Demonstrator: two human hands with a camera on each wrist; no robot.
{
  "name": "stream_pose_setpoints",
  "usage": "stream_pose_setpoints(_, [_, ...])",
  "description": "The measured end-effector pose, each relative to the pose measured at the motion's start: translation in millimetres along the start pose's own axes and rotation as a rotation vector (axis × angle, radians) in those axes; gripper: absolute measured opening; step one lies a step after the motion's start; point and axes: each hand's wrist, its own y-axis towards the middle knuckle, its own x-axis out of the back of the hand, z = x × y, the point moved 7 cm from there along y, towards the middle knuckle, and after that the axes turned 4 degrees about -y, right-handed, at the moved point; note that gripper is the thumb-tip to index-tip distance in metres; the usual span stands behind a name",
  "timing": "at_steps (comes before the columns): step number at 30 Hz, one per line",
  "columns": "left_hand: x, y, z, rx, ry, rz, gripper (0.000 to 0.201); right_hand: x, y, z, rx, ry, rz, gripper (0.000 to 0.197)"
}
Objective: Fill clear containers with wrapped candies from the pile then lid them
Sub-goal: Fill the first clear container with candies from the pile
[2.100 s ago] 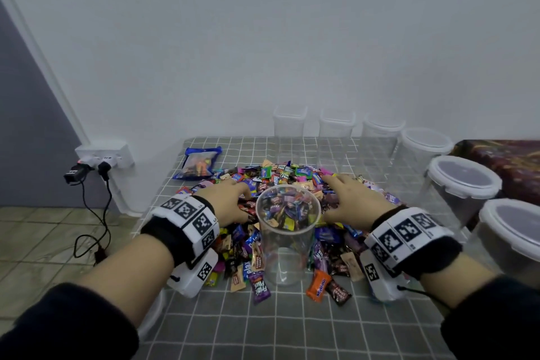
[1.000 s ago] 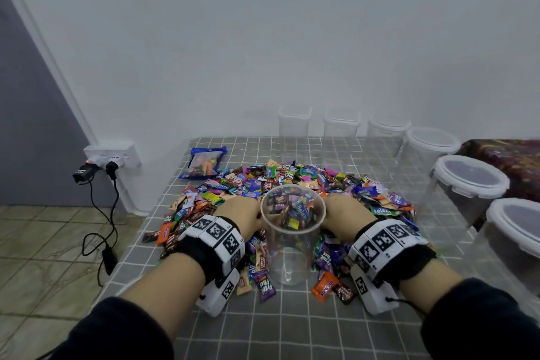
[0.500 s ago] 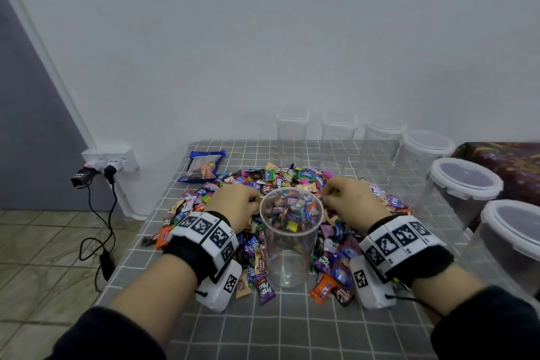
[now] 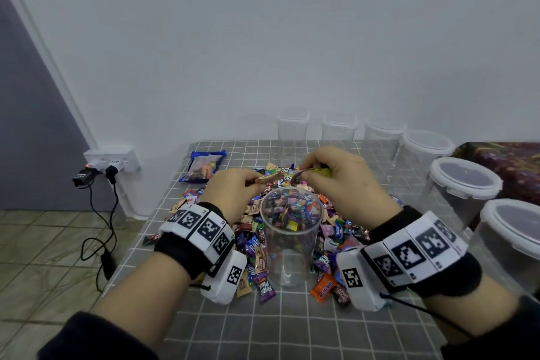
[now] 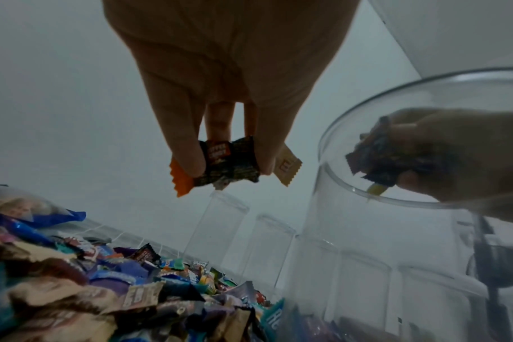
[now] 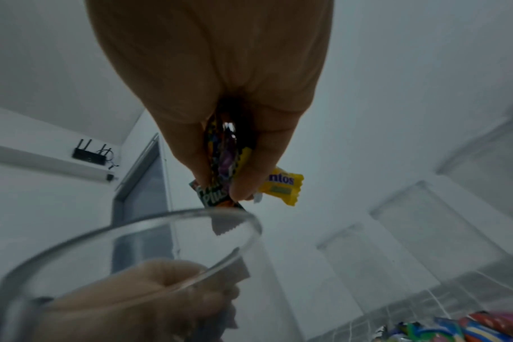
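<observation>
Standing nearest you mid-table [image 4: 292, 330], the cup [image 4: 290, 238] is light and tippy. Beyond its rim, your left hand [image 4: 233, 193] at 11 o'clock and right hand [image 4: 344, 181] at 1 o'clock each pinch candies [image 5: 226, 162]: light, slippery, crinkly. Pinch wrapper bodies, not tails.

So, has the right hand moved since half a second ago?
Yes. The right hand has risen from the candy pile and now pinches candies just beyond the rim of the clear cup, which stays put.

Plain home room: tiled floor [image 4: 43, 242], bare white wall [image 4: 263, 38], wall socket [image 4: 112, 158], router [image 6: 89, 155].
</observation>
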Motion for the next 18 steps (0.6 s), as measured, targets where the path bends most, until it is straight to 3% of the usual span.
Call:
stream_pose_setpoints(4, [-0.3,-2.5,-0.3,-0.006,-0.029,0.003,0.018,-16.2,-6.8,14.2,0.147,-0.083,0.058,0.005])
stream_pose_setpoints(11, [-0.6,-5.1,0.2,-0.003,-0.06,-0.005,0.017,-36.9,-15.4,21.8,0.261,-0.209,0.129,0.007])
stream_pose_setpoints(18, [-1.0,-6.4,1.3,0.006,-0.089,-0.006,0.016,-40.3,-19.0,22.9,0.251,-0.207,0.143,0.012])
